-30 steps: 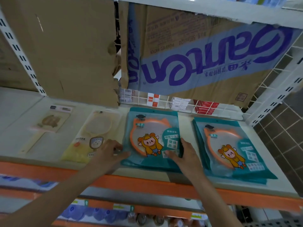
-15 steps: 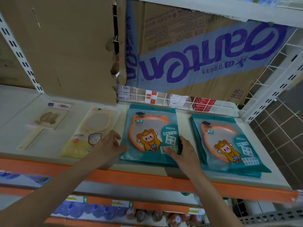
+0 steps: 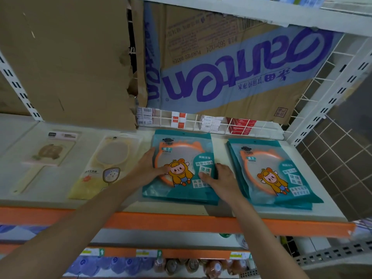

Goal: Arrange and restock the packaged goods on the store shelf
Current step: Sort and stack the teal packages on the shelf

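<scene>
A stack of teal mirror packs (image 3: 182, 152) with an orange frame and a cartoon figure lies flat on the white shelf (image 3: 181, 208), in the middle. My left hand (image 3: 150, 165) rests on its left edge, thumb on the top pack. My right hand (image 3: 218, 177) presses on the stack's right side, fingers spread over the label. A second teal stack (image 3: 269, 170) lies to the right, apart from my hands. Left of them lie a yellow hand-mirror pack (image 3: 104, 168) and a beige hand-mirror pack (image 3: 46, 156).
Brown cardboard (image 3: 66, 61) and a blue-printed carton (image 3: 231, 67) stand at the back of the shelf. A wire divider (image 3: 201, 121) holds small red and white boxes. The orange shelf edge (image 3: 171, 220) runs along the front; bottles and jars sit on lower shelves.
Both hands have moved further onto the middle teal stack, the left one from the yellow pack's side onto the stack's left edge. The stack has shifted slightly back on the shelf.
</scene>
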Demonstrator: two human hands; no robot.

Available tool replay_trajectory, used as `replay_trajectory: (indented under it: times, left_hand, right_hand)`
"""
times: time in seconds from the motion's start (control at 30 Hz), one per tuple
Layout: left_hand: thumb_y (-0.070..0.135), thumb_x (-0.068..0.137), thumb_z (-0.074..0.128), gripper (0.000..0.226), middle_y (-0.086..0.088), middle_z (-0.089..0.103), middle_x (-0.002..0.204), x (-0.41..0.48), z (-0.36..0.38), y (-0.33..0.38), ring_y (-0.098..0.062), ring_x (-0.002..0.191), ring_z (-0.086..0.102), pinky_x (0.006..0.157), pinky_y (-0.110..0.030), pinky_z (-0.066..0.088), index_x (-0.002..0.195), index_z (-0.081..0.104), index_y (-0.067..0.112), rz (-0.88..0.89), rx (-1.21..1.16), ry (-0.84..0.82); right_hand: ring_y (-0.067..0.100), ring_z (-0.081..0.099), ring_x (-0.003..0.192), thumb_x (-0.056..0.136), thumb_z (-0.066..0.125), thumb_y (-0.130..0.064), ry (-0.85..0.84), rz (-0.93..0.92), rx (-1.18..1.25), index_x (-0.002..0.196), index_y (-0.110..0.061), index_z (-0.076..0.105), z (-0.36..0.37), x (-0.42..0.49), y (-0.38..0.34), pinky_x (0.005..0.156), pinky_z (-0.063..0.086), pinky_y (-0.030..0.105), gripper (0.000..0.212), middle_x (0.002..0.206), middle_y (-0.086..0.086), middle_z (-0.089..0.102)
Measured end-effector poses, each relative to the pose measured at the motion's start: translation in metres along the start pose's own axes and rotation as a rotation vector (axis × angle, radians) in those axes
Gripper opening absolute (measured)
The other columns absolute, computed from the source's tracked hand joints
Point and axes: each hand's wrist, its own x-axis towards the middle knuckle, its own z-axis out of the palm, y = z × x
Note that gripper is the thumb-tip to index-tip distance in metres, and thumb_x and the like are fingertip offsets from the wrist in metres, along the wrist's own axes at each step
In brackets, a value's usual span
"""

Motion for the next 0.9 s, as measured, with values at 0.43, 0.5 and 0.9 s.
replay_trajectory:
  times: [0.43,0.5,0.9]
  left_hand:
    - [0.053,0.043,0.070,0.086,-0.005,0.054,0.121,0.010,-0.001,-0.018,-0.023,0.113,0.053,0.096,-0.049,0.046,0.118,0.045,0.019,0.018,0.016,-0.014]
    - [0.053,0.044,0.069,0.083,-0.005,0.055,0.119,0.010,-0.001,-0.016,-0.023,0.112,0.053,0.096,-0.048,0.046,0.115,0.046,0.018,0.018,0.036,-0.020]
    - [0.033,0.081,0.062,0.063,-0.001,0.038,0.140,-0.008,-0.006,0.012,-0.027,0.133,0.034,0.110,-0.046,0.030,0.137,0.035,0.022,0.099,0.122,0.047]
  right_hand:
    - [0.024,0.048,0.113,0.083,0.060,-0.046,-0.001,0.065,0.003,0.113,-0.017,0.060,0.001,-0.003,-0.012,0.099,0.039,0.044,0.042,0.114,0.006,0.058]
    - [0.023,0.044,0.117,0.087,0.059,-0.039,-0.003,0.078,0.001,0.116,-0.016,0.057,0.000,-0.005,-0.013,0.101,0.035,0.042,0.037,0.116,0.005,0.054]
    - [0.025,0.028,0.138,0.087,0.052,-0.055,0.134,0.022,0.029,0.144,-0.014,0.028,-0.006,-0.021,-0.022,0.114,0.024,0.042,0.075,0.149,0.009,0.032]
